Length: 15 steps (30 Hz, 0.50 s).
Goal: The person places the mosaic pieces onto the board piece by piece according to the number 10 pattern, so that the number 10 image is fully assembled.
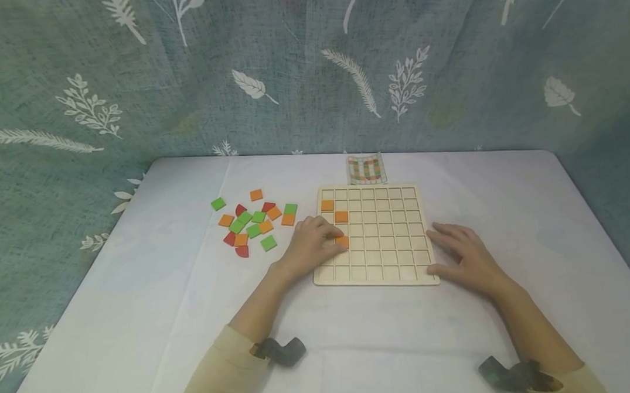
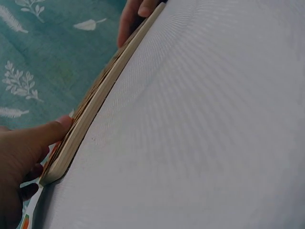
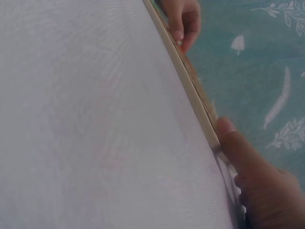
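A pale wooden grid board [image 1: 384,240] lies on the table, with an orange square tile [image 1: 328,205] in a cell near its upper left corner. A second orange tile sits one row lower and one column to the right. Over the board's left columns, my left hand [image 1: 308,249] pinches another orange square tile [image 1: 343,242] between thumb and index finger. My right hand [image 1: 468,259] rests at the board's right edge, fingers spread and loosely bent. In the right wrist view, its thumb [image 3: 226,126] lies on the rim of the board [image 3: 190,90].
Left of the board lie scattered loose tiles: several green squares [image 1: 268,243], several orange squares [image 1: 256,195] and red quarter-round pieces [image 1: 242,252]. A small patterned card [image 1: 366,169] stands behind the board's far edge. A leaf-print curtain [image 1: 299,74] hangs beyond the white table [image 1: 385,346].
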### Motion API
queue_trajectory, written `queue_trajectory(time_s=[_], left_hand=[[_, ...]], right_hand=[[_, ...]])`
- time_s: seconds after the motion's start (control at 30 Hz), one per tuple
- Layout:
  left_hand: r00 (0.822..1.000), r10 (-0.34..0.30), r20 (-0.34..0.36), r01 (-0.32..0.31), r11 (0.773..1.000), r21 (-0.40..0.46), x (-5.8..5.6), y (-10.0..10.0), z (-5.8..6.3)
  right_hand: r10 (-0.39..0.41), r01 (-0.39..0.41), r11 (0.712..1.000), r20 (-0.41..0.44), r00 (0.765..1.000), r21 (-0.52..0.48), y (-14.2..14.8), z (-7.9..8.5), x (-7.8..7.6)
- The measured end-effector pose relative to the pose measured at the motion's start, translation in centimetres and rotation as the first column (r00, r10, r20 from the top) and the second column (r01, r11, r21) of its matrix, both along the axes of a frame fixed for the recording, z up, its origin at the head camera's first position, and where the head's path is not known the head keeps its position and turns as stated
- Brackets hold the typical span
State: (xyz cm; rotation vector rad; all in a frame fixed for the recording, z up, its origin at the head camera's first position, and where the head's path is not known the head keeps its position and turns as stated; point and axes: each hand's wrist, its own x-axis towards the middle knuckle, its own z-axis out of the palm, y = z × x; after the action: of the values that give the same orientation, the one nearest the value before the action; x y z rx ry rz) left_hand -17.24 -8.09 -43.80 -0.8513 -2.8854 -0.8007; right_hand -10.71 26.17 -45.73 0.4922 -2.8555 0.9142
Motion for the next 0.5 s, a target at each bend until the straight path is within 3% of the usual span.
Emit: queue_trajectory(time_s=[0.2, 0.5], left_hand=[[1.0, 0.028, -0.002, -0.028, 0.999, 0.025, 0.1, -0.5, 0.4], [0.989, 0.133, 0.068, -0.137, 0.989, 0.051, 0.2, -3.0, 0.8]], right_hand=[[-0.005, 0.005, 1.0, 0.008, 1.0, 0.002, 0.0, 0.0, 0.1], [-0.012, 0.011, 1.0, 0.026, 1.0, 0.025, -0.1, 0.4, 0.1]])
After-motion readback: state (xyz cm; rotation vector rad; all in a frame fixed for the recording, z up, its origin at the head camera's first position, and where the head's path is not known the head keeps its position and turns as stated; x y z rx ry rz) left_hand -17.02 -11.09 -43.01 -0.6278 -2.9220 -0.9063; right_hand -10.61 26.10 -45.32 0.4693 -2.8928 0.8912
